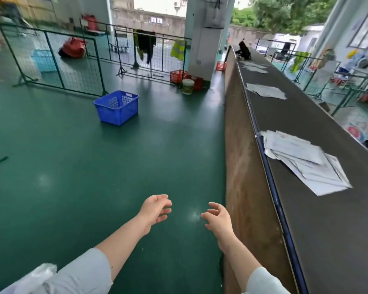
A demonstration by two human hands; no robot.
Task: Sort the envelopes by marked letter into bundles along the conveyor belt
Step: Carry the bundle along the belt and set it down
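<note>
White envelope bundle (302,164) at 2 o'clock crowds the conveyor belt (331,230) edge; left hand (155,209), right hand (218,219) loosely curled, empty. 1 bump could spill it.

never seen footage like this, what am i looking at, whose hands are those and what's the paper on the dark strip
No robot: a person wears a camera on the head, so this picture looks forward and down past their arms. The left hand and right hand are loosely open above the green floor, holding nothing. The dark strip is a conveyor belt. On it lie bundles of envelopes: a near bundle, a middle bundle, more beyond. A blue basket stands on the floor.
</note>
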